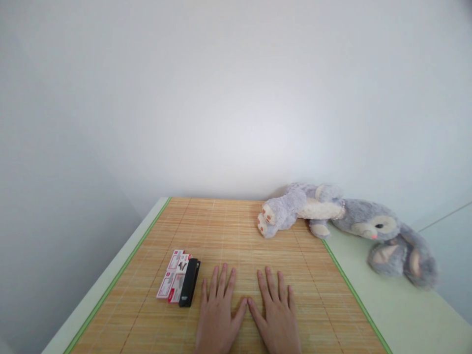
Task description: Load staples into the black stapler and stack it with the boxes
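My left hand (220,312) lies palm down on the bamboo mat (221,231), fingers spread, holding nothing. Beside it, my right hand (276,314) rests flat in the same way, also holding nothing, and the two thumb tips almost meet. Just left of my left hand is a black stapler (189,282). Against the stapler's left side are a red and white box with a stapler picture (177,287) and small white boxes with pink print (165,284).
A grey plush rabbit (320,209) lies on its side along the back right, feet on the mat and head over the pale green table (409,314). Behind the table rises a white wall (236,98). Green edging runs along the mat's sides.
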{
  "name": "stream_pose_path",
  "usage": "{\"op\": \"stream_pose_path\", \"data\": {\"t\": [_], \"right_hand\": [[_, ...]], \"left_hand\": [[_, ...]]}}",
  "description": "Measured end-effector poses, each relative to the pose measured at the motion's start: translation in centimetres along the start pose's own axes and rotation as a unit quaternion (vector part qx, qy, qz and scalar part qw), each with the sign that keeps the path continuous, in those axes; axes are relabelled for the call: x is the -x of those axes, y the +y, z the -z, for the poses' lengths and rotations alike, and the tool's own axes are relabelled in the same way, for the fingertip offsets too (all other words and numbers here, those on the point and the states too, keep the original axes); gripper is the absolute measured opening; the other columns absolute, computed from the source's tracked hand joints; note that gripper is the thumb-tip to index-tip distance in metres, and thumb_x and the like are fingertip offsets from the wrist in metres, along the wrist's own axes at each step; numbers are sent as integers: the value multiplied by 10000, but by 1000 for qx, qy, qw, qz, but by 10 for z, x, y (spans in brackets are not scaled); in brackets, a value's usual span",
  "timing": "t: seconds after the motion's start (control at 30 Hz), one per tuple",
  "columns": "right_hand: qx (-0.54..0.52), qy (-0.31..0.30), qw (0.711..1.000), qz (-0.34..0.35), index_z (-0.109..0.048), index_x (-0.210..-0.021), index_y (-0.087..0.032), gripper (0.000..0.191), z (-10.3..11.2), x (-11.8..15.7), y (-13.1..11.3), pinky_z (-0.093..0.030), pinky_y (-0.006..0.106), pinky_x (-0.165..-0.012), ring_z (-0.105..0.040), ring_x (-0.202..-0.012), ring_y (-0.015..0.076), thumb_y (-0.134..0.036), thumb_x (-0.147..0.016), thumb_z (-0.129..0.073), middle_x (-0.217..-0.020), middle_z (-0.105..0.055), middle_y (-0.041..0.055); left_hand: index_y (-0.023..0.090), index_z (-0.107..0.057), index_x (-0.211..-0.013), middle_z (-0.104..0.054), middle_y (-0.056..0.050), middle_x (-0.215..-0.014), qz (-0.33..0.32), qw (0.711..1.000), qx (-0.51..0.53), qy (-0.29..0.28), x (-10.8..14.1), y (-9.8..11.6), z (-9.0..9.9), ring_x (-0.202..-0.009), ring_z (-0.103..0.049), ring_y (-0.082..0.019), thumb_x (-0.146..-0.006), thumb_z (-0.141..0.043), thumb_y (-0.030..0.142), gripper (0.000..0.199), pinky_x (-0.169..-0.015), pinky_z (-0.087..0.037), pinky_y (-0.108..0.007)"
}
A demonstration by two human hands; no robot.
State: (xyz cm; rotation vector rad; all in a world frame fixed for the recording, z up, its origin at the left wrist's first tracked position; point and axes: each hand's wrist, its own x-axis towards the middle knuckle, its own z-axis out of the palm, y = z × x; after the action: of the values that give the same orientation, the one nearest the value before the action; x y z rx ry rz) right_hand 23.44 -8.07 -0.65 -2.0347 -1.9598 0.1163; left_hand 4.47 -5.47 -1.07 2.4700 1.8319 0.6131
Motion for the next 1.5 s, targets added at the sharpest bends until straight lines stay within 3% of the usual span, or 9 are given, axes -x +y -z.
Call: {"op": "stream_pose_path", "data": {"t": [0.33,1.5], "right_hand": [[72,-24,997,-4,-218,-1632,-329,779,-1,0,-2,-128,675,-1233,-129,-1579,400,-748,-983,-313,-1718,-161,32],[66,-35,997,-5,-205,-1634,-335,771,4,1,-3,-136,667,-1235,-117,-1584,389,-748,-988,-291,-1719,-153,11]], "left_hand": [[324,-195,-1637,-248,-24,-1708,2,999,-36,-5,1,3,3,-1579,-206,-312,-993,-493,511,734,-1242,-240,-571],[333,-216,-1633,-252,-22,-1707,1,999,-39,-3,0,4,3,-1583,-194,-309,-997,-483,527,718,-1235,-257,-577]]}}
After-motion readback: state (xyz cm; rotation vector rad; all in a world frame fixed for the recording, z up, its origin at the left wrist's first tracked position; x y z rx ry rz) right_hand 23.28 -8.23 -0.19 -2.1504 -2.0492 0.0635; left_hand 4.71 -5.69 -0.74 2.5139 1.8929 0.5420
